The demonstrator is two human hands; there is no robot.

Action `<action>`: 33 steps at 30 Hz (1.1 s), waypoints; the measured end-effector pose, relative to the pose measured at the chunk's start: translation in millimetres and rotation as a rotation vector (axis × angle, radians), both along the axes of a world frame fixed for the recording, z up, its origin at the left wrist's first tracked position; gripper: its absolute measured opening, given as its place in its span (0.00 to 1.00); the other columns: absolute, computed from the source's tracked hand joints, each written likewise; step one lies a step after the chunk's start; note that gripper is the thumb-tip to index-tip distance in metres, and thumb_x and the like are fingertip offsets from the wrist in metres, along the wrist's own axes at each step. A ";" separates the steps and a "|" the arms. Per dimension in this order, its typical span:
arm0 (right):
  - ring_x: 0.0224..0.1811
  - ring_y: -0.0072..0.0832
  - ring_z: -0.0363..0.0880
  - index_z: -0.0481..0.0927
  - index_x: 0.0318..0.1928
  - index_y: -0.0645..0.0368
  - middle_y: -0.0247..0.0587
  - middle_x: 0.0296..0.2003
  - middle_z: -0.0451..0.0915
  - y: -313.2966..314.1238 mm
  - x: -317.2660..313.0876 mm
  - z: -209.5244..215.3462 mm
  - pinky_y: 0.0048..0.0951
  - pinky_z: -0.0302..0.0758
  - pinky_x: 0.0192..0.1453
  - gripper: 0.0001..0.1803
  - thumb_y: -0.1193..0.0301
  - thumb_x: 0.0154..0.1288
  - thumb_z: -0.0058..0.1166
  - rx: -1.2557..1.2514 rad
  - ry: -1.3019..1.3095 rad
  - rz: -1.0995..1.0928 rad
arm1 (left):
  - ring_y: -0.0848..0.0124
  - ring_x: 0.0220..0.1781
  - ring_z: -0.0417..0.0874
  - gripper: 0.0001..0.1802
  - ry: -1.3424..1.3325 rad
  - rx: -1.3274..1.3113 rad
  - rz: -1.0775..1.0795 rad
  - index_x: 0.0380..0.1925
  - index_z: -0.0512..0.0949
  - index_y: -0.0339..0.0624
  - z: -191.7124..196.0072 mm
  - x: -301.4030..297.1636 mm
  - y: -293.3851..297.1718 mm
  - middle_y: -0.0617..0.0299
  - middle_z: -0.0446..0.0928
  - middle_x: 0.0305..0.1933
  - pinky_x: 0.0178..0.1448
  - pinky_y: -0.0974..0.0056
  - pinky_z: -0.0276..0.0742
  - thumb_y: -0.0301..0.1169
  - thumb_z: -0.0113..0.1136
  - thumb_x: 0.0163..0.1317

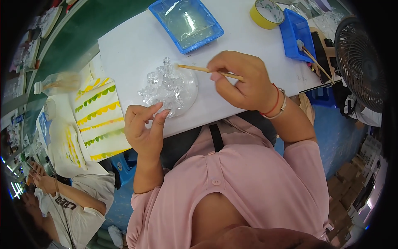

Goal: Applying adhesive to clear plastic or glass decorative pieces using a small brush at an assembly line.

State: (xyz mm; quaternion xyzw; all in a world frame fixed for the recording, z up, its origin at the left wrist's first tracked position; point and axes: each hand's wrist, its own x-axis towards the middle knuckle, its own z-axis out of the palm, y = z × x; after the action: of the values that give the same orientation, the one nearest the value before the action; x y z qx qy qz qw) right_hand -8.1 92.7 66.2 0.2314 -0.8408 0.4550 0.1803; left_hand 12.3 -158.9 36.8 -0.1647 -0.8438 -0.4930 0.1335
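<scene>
My right hand (242, 81) grips a thin wooden-handled brush (199, 68) between thumb and fingers. The brush's pale tip points left, close to a pile of clear, faceted plastic pieces (163, 85). These pieces sit on a round, clear disc (190, 85) on the white tabletop. At the near left edge of the pile, my left hand (145, 126) has thumb and forefinger brought close together in a pinch. What lies between those fingertips is too small and see-through to make out.
Beyond the pile lies a blue tray (159, 20) with a clear, shiny layer inside. Yellow tape (265, 16), a blue bin (296, 35) with a brush, and a black fan (360, 62) stand right. Left are a patterned cloth (99, 112), a plastic bottle (58, 84) and another person (74, 203).
</scene>
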 end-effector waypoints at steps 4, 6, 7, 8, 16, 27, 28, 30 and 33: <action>0.23 0.35 0.76 0.75 0.31 0.63 0.41 0.24 0.75 -4.9 -5.0 -7.1 0.27 0.72 0.27 0.05 0.82 0.51 0.52 0.051 0.034 0.023 | 0.74 0.27 0.69 0.15 -0.015 0.022 0.007 0.35 0.84 0.45 -0.7 1.6 0.0 0.66 0.70 0.26 0.31 0.70 0.63 0.22 0.73 0.45; 0.22 0.35 0.75 0.75 0.31 0.63 0.41 0.23 0.75 -2.7 -1.3 -5.0 0.28 0.71 0.26 0.05 0.82 0.50 0.52 0.061 0.036 0.032 | 0.74 0.27 0.69 0.15 -0.019 0.024 0.009 0.35 0.84 0.45 -1.0 1.1 -0.1 0.66 0.70 0.26 0.32 0.70 0.63 0.22 0.73 0.45; 0.22 0.36 0.75 0.75 0.31 0.63 0.40 0.23 0.75 -1.6 1.0 -3.3 0.29 0.71 0.26 0.06 0.82 0.49 0.52 0.073 0.040 0.050 | 0.74 0.27 0.69 0.15 -0.018 0.026 0.014 0.35 0.84 0.45 -0.8 1.1 0.2 0.66 0.70 0.26 0.32 0.70 0.63 0.21 0.73 0.45; 0.22 0.36 0.75 0.75 0.31 0.63 0.40 0.23 0.75 -0.1 4.4 -1.5 0.29 0.71 0.26 0.06 0.82 0.49 0.52 0.071 0.039 0.052 | 0.74 0.27 0.68 0.15 -0.018 0.029 0.019 0.35 0.84 0.45 -0.8 1.2 0.5 0.66 0.70 0.26 0.32 0.70 0.63 0.21 0.73 0.44; 0.22 0.38 0.77 0.74 0.29 0.63 0.44 0.25 0.78 8.5 34.1 11.0 0.31 0.74 0.26 0.07 0.82 0.46 0.52 0.095 -0.047 0.064 | 0.73 0.26 0.69 0.14 0.031 0.015 0.005 0.34 0.84 0.45 -1.0 2.6 6.7 0.65 0.70 0.25 0.29 0.71 0.64 0.23 0.75 0.44; 0.23 0.36 0.78 0.75 0.30 0.64 0.45 0.27 0.80 1.1 41.3 -1.3 0.30 0.74 0.26 0.08 0.83 0.45 0.52 0.087 -0.025 0.169 | 0.73 0.26 0.70 0.15 0.024 -0.022 -0.019 0.34 0.85 0.45 2.4 3.3 7.7 0.65 0.70 0.24 0.29 0.70 0.64 0.26 0.76 0.43; 0.22 0.36 0.78 0.75 0.30 0.63 0.44 0.27 0.80 0.2 39.8 -3.0 0.30 0.74 0.25 0.08 0.83 0.45 0.52 0.081 -0.022 0.176 | 0.73 0.26 0.70 0.15 0.023 -0.030 -0.023 0.34 0.85 0.45 2.7 3.2 7.3 0.65 0.70 0.24 0.29 0.70 0.64 0.26 0.76 0.42; 0.22 0.35 0.78 0.75 0.30 0.63 0.44 0.27 0.80 0.7 40.3 -4.9 0.30 0.74 0.25 0.08 0.83 0.45 0.52 0.078 -0.023 0.177 | 0.73 0.26 0.70 0.15 0.020 -0.037 -0.031 0.34 0.85 0.44 3.7 2.2 7.3 0.66 0.70 0.24 0.29 0.70 0.64 0.26 0.76 0.42; 0.23 0.35 0.79 0.75 0.30 0.64 0.45 0.26 0.80 8.9 42.6 -2.2 0.29 0.74 0.26 0.08 0.83 0.46 0.52 0.083 -0.041 0.200 | 0.72 0.27 0.70 0.16 0.027 -0.051 -0.043 0.35 0.85 0.45 3.5 3.1 2.3 0.66 0.70 0.24 0.29 0.69 0.63 0.25 0.75 0.42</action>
State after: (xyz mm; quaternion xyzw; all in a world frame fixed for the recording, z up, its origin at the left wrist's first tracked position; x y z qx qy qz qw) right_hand 34.5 101.6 64.1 0.3123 -0.8351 0.4401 0.1071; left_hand 15.4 -156.7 40.2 -0.1929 -0.8505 -0.4718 0.1297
